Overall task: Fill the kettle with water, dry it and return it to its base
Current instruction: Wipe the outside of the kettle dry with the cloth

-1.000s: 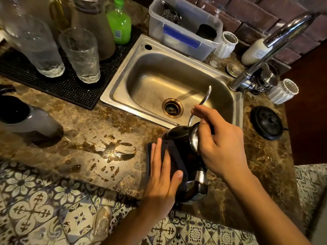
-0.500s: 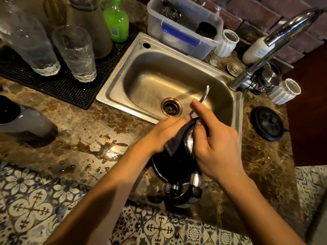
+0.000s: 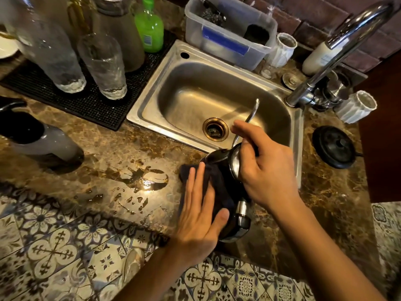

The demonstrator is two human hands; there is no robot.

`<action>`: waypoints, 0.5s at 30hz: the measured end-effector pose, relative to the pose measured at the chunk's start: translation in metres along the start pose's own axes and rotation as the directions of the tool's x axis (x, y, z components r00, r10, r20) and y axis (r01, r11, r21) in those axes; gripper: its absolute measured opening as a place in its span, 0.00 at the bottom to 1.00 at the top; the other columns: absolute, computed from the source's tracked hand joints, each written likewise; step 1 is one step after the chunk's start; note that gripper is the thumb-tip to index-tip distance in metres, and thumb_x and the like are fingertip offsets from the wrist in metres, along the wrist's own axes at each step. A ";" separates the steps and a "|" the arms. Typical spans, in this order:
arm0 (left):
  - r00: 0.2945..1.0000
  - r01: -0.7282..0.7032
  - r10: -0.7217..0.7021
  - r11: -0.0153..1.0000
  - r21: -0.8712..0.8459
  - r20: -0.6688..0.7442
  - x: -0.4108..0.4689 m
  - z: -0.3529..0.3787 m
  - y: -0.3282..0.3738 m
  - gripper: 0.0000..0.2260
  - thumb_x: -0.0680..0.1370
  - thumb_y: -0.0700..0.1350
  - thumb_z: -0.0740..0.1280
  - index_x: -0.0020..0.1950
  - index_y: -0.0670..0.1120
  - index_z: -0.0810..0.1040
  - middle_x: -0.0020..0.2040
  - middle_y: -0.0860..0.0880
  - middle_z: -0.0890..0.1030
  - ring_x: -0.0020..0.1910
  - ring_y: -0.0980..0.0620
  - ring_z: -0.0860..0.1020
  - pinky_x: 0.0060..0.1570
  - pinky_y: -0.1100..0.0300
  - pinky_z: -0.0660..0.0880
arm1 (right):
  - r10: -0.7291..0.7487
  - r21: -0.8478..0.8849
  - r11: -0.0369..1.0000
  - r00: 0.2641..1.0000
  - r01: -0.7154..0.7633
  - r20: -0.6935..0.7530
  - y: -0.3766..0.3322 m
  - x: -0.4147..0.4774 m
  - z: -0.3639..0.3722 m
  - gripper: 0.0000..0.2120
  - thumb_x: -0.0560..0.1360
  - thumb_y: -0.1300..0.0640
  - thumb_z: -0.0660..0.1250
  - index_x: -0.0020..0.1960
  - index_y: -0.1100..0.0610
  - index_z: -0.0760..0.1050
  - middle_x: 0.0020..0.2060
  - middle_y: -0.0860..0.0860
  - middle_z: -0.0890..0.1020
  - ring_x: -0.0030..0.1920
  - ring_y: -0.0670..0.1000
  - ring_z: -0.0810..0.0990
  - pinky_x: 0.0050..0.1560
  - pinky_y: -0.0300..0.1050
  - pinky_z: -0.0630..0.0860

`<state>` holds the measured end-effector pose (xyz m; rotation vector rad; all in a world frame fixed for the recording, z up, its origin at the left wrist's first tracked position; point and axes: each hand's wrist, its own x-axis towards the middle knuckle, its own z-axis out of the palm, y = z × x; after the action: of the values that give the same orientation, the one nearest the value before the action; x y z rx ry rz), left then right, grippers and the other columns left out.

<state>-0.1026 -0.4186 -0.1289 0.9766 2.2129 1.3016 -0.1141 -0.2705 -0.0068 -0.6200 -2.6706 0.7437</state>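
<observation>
The kettle (image 3: 225, 168) is held over the front edge of the surface (image 3: 112, 153), just in front of the sink (image 3: 152, 101), its thin curved spout (image 3: 252, 114) reaching out over the basin. The right hand (image 3: 267, 170) is clamped around the kettle's top and right side, carrying its weight. The left hand (image 3: 199, 211) lies flat with fingers spread, pressing a dark cloth (image 3: 217, 183) against the kettle's left flank, so the kettle sits squeezed between the two hands, left hand nearer the body of the person.

What the next move seems to turn on is where the round black base (image 3: 333, 146) lies: on the surface to the right of the sink, well apart from the kettle and on the right hand's side. The kettle would travel rightward, and the right hand, already gripping it, is the nearer one to carry it. A puddle (image 3: 149, 177) sits left of the cloth.
</observation>
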 end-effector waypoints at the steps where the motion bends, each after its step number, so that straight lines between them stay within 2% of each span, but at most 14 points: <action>1: 0.998 -0.050 0.050 0.999 0.012 -0.027 0.004 0.000 -0.003 0.32 0.83 0.62 0.46 0.77 0.62 0.26 0.81 0.57 0.30 0.81 0.51 0.33 0.81 0.42 0.42 | -0.001 0.003 1.000 1.000 0.001 0.004 0.000 0.000 0.000 0.20 0.79 0.57 0.59 0.70 0.50 0.74 0.54 0.49 0.86 0.53 0.53 0.85 0.54 0.55 0.80; 3: 0.978 -0.169 0.172 0.985 0.038 -0.115 0.021 -0.003 -0.003 0.30 0.84 0.61 0.43 0.82 0.54 0.35 0.84 0.53 0.39 0.83 0.49 0.41 0.81 0.42 0.45 | -0.002 0.010 1.000 1.000 0.002 0.014 -0.001 0.000 0.000 0.21 0.79 0.56 0.58 0.71 0.50 0.74 0.56 0.49 0.86 0.55 0.52 0.84 0.57 0.53 0.79; 6: 0.962 -0.209 0.177 0.967 -0.145 -0.208 0.061 -0.019 0.004 0.27 0.84 0.60 0.42 0.81 0.51 0.54 0.79 0.53 0.62 0.80 0.55 0.60 0.79 0.48 0.58 | -0.030 0.003 1.000 0.999 0.030 0.027 0.000 -0.001 -0.001 0.22 0.79 0.57 0.58 0.72 0.50 0.72 0.61 0.49 0.84 0.54 0.51 0.84 0.55 0.40 0.75; 8: 0.982 -0.167 0.128 0.931 -0.324 -0.136 0.089 -0.032 0.006 0.25 0.85 0.58 0.46 0.77 0.51 0.66 0.73 0.48 0.74 0.73 0.51 0.72 0.73 0.47 0.68 | -0.019 -0.008 1.000 0.999 0.019 0.027 0.002 0.001 -0.002 0.24 0.79 0.57 0.57 0.74 0.50 0.69 0.60 0.52 0.84 0.50 0.53 0.84 0.49 0.37 0.71; 10: 0.999 -0.044 0.048 0.897 -0.440 -0.002 0.111 -0.046 0.007 0.23 0.83 0.56 0.51 0.64 0.48 0.80 0.57 0.43 0.85 0.58 0.50 0.82 0.60 0.47 0.75 | 0.002 -0.006 1.000 0.999 -0.002 0.040 0.002 0.002 -0.001 0.26 0.78 0.56 0.57 0.76 0.49 0.66 0.62 0.55 0.82 0.56 0.56 0.82 0.55 0.42 0.72; 11: 0.999 0.031 -0.006 0.879 -0.476 0.054 0.119 -0.050 0.006 0.24 0.82 0.57 0.53 0.57 0.44 0.83 0.48 0.40 0.85 0.49 0.51 0.82 0.54 0.48 0.76 | 0.007 -0.004 1.000 0.999 -0.006 0.044 0.002 0.002 -0.001 0.27 0.78 0.57 0.57 0.77 0.50 0.65 0.64 0.55 0.81 0.60 0.56 0.81 0.60 0.45 0.72; 12: 0.995 0.092 -0.058 0.861 -0.501 0.083 0.123 -0.051 0.004 0.25 0.81 0.57 0.56 0.53 0.39 0.82 0.45 0.35 0.84 0.45 0.51 0.81 0.52 0.46 0.75 | 0.006 -0.005 1.000 0.999 -0.006 0.044 0.001 0.003 -0.001 0.27 0.78 0.58 0.57 0.77 0.50 0.65 0.65 0.55 0.80 0.62 0.57 0.80 0.63 0.49 0.72; 13: 0.990 0.138 -0.102 0.839 -0.527 0.096 0.123 -0.051 0.001 0.26 0.81 0.58 0.58 0.54 0.36 0.82 0.48 0.32 0.83 0.46 0.49 0.81 0.54 0.44 0.75 | 0.004 -0.009 1.000 0.999 -0.004 0.044 0.001 0.004 -0.001 0.28 0.77 0.58 0.57 0.77 0.51 0.65 0.65 0.56 0.80 0.62 0.57 0.79 0.64 0.51 0.73; 15: 0.983 0.176 -0.168 0.785 -0.594 0.070 0.113 -0.045 -0.007 0.25 0.79 0.59 0.60 0.60 0.41 0.82 0.57 0.35 0.83 0.56 0.44 0.82 0.64 0.41 0.74 | 0.005 -0.015 1.000 0.999 -0.005 0.041 0.001 0.003 -0.001 0.27 0.77 0.59 0.57 0.77 0.51 0.66 0.62 0.56 0.82 0.59 0.59 0.81 0.61 0.52 0.74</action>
<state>-0.2109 -0.3647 -0.1114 0.5163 1.6380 1.7360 -0.1163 -0.2678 -0.0061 -0.6218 -2.7157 0.7463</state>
